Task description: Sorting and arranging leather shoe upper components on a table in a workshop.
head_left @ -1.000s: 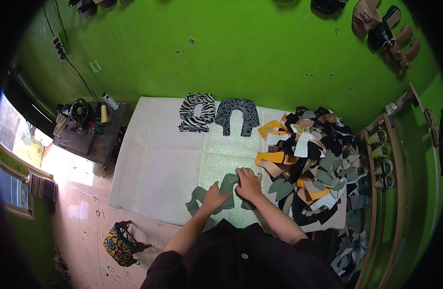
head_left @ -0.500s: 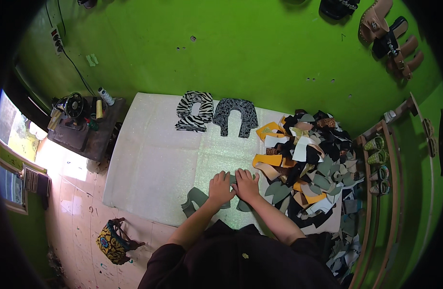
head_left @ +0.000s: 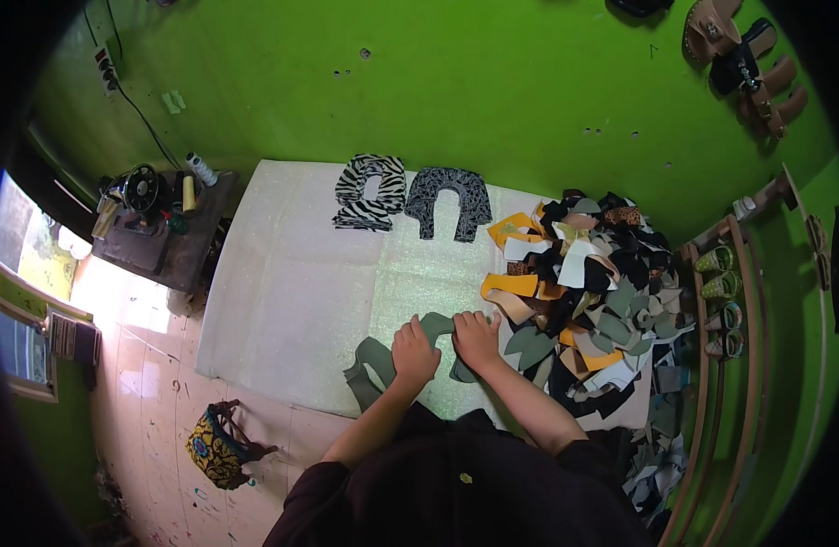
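A dark green curved cutout (head_left: pixel 436 322), apparently U-shaped like a shoe upper, lies on the table near me, its arch rising between my hands. My left hand (head_left: pixel 416 354) is closed over its left arm, fingers curled forward. At the other arm, my right hand (head_left: pixel 477 342) grips the same cutout. Both palms hide much of it. Just left of my left hand rests another green cutout (head_left: pixel 374 354), also curved. Farther back are a stack of zebra-striped cutouts (head_left: pixel 348 202) and a stack of black-and-grey patterned U-shaped cutouts (head_left: pixel 424 202).
A large heap of mixed scraps (head_left: pixel 583 292) covers the right of the white table (head_left: pixel 283 292). Beyond it stands a wooden rack (head_left: pixel 697 401) with sandals. At far left is a sewing machine (head_left: pixel 132 219); a patterned stool (head_left: pixel 217 447) is on the floor.
My hands have drawn slightly apart, the right one shifting right. More of the green cutout's arch shows between them. The whole view has shifted a little.
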The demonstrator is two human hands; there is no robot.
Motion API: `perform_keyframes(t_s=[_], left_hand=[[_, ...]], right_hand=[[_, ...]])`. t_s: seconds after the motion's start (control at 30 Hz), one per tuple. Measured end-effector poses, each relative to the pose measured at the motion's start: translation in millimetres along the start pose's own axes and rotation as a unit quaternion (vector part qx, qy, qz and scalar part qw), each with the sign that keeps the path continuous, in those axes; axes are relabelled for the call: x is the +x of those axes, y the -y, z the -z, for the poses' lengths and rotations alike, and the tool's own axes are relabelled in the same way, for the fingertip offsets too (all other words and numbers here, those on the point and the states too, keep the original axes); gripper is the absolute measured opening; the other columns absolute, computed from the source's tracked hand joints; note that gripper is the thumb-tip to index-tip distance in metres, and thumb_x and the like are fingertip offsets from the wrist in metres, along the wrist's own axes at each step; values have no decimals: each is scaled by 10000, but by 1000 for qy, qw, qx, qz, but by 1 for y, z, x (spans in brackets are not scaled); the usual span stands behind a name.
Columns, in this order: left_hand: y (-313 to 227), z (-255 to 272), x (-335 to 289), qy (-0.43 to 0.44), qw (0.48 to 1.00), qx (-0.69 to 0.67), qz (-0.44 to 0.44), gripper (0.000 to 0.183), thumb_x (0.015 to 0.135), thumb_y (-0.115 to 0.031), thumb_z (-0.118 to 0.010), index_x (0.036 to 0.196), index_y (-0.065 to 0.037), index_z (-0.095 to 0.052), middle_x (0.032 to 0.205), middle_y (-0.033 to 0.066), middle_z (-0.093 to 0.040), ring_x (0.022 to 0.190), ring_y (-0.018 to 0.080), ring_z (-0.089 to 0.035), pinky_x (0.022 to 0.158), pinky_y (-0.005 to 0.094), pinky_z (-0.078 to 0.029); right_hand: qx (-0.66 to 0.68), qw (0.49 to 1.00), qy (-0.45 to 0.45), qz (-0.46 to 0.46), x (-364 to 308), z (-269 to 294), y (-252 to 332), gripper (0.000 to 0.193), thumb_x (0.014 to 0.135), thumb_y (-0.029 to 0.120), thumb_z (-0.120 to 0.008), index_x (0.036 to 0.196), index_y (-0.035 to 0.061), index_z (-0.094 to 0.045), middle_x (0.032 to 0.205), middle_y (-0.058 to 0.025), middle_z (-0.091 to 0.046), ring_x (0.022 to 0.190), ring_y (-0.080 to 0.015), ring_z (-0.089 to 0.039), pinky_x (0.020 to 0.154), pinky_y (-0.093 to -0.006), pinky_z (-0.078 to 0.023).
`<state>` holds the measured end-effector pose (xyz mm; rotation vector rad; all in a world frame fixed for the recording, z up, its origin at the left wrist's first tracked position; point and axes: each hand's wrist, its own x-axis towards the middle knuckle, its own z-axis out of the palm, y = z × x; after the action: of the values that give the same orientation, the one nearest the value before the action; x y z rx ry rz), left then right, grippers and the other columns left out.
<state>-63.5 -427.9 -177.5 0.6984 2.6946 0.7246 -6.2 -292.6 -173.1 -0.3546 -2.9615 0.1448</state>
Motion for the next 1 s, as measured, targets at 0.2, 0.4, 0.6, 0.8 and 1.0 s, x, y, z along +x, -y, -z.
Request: perform_keyframes(t_s=[0.2, 0.4, 0.6, 0.8, 1.0], left_hand=[[-11, 22, -24, -21, 1000, 8, 13, 876, 622, -272, -717, 1314, 54, -291, 1153, 206, -454, 1043, 349, -454, 906, 428, -371], [6, 2, -42, -7, 998, 37, 41, 883, 629, -329, -728, 1317, 36, -313, 1157, 178, -455, 1054, 320, -456, 879, 425, -359], [-14, 12, -47, -93, 993, 67, 30, 868, 659, -408, -705, 1303, 43, -337, 1201, 222, -453, 1107, 338, -447, 894, 428, -360], [-16, 23, -10, 10, 995, 4, 99, 868, 623, -375, -740, 1277, 36, -344, 1157, 211, -486, 1086, 339, -483, 887, 438, -403], [-14, 5, 2, 45, 994, -17, 95, 476, 610, -221, -723, 982, 3, -527, 987, 196, -541, 977, 355, -547, 805, 434, -475]], right_hand=[[78, 996, 23, -30, -2, 14, -2, 422, 759, 211, -595, 1155, 100, -500, 1102, -78, -502, 1099, -235, -453, 949, -569, -241], [177, 978, 39, -106, -24, 31, 7, 553, 725, 244, -634, 1229, 127, -441, 1239, -106, -429, 1196, -276, -378, 972, -586, -188], [236, 946, -6, -222, -61, 23, -4, 578, 749, 314, -626, 1248, 107, -421, 1219, -114, -446, 1172, -292, -388, 965, -553, -183], [173, 917, 102, -346, -59, 18, -3, 687, 682, 483, -673, 1205, 84, -475, 1180, -135, -493, 1165, -283, -406, 948, -535, -205], [180, 898, 102, -387, -44, 13, 13, 494, 625, 329, -694, 1025, 98, -517, 1022, -99, -548, 1073, -282, -459, 896, -486, -240]])
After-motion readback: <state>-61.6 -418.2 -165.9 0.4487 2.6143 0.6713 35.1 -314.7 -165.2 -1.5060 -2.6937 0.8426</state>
